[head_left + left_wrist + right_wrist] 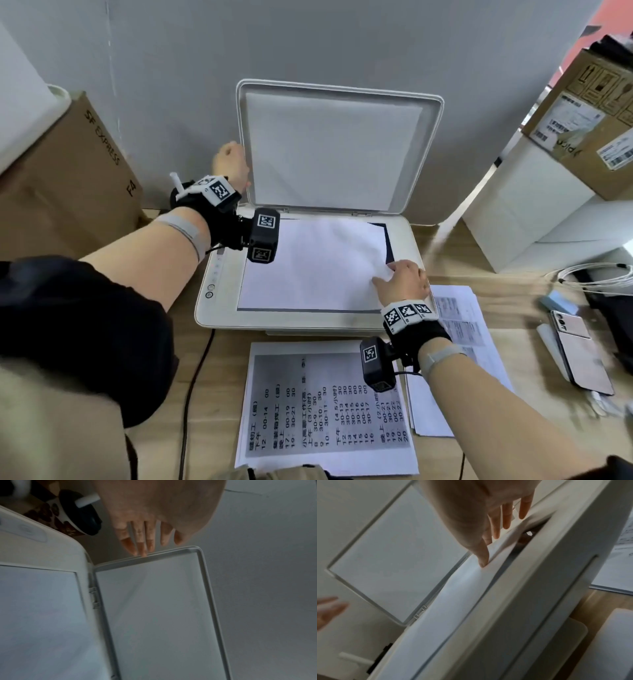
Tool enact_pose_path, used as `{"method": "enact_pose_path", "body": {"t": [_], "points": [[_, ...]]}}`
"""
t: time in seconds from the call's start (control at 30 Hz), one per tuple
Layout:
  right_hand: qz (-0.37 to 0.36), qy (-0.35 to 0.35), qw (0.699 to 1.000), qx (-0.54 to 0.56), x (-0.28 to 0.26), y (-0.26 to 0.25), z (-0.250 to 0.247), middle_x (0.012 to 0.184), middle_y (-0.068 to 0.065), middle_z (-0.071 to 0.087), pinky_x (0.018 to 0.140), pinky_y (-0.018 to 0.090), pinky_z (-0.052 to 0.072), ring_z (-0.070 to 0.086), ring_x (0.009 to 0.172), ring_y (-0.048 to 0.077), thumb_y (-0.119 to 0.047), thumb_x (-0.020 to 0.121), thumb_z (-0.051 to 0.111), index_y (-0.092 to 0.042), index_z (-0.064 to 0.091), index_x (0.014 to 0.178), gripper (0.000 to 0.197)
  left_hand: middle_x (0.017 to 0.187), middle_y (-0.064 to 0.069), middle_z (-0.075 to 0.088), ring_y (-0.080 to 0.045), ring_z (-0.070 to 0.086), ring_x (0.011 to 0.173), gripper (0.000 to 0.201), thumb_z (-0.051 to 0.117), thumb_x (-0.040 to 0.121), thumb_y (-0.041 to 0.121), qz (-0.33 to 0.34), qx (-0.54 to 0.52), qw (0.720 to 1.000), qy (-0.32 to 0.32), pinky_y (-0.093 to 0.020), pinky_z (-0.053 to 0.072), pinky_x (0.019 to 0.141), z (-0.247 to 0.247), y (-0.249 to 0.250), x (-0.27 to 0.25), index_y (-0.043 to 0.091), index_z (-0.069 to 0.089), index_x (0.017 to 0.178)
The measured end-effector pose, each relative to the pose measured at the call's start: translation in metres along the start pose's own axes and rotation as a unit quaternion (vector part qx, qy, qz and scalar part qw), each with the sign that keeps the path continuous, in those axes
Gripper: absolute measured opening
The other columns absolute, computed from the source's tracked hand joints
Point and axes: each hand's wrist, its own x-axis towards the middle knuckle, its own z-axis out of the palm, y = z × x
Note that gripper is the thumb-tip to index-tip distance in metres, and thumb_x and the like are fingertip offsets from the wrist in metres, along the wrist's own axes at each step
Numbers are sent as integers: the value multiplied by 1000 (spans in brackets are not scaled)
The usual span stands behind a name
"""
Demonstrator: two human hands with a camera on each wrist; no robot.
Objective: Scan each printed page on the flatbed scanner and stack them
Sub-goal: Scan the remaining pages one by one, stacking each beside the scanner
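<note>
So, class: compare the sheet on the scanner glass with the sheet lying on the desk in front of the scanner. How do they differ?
The sheet on the glass shows a blank side; the desk sheet shows print. The right hand lifts the first's corner; the second lies flat, untouched. Both are white paper.

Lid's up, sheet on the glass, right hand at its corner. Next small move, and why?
Probably lift the sheet clear with the right hand. It lies skewed on the scanner glass, its right edge already raised and pinched, thumb on top. The left hand, fingers straight, steadies the lid upright. Whether the sheet is arriving or leaving isn't clear.
</note>
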Motion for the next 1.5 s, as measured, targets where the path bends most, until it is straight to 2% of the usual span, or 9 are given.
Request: {"method": "enact_pose_path", "body": {"t": [0.17,0.3,0.43,0.67,0.8,0.93,1.27,1.43,1.5], "points": [[29,-17,988,153,2,-4,-12,108,4,63,77,23,36,58,104,26,-15,84,64,-13,56,109,26,75,4,46,-9,44,61,30,37,98,15,-104,61,992,-42,-24,40,53,-23,-47,1,22,40,70],[38,-29,968,247,2,-2,-23,109,8,59,82,26,39,58,105,27,-18,89,63,-8,49,129,44,68,1,59,-6,57,40,7,43,96,16,-177,62,980,-61,-14,38,34,-43,-80,-11,16,50,96],[12,-11,968,250,5,6,-27,100,8,62,77,21,35,53,88,19,-20,93,58,-4,61,120,32,74,-2,53,-2,48,25,9,40,96,15,-191,120,969,-101,-5,26,30,-51,-93,-28,14,42,105],[3,9,926,379,-4,23,-35,93,12,62,76,24,41,56,84,20,-16,90,61,-5,62,114,27,73,-5,53,-8,35,31,16,42,97,17,-239,183,933,-197,-8,17,29,-56,-97,-56,11,43,82],[-9,7,892,452,-5,30,-42,86,4,64,57,4,43,60,67,2,-15,90,61,-4,63,110,22,69,-4,52,-4,30,26,20,49,95,17,-251,166,933,-199,-9,15,28,-57,-102,-63,9,45,77],[-3,-29,865,502,-7,35,-46,83,-1,64,57,5,45,57,69,4,-13,91,60,-7,63,106,16,51,2,56,-4,28,26,23,56,92,19,-274,144,933,-185,-11,19,33,-59,-109,-65,13,48,72],[-75,-4,871,485,-14,44,-58,64,-12,62,62,11,42,52,57,-5,-4,86,63,-23,64,77,21,73,2,73,-8,49,53,17,39,91,7,-153,-41,969,-188,-15,25,41,-63,-75,-82,14,54,96],[-78,10,855,513,-15,51,-63,56,-14,62,57,14,42,52,52,-2,6,78,64,-23,69,65,32,77,1,72,-5,60,55,39,39,88,9,-116,-16,969,-215,-15,32,43,-70,-69,-88,14,74,70],[-60,-32,847,527,-17,56,-58,61,-13,67,52,14,48,60,53,-1,11,83,55,-26,74,63,46,86,-6,72,-7,63,59,27,50,89,7,-130,25,964,-232,-14,47,46,-72,-79,-91,11,74,79]]}}
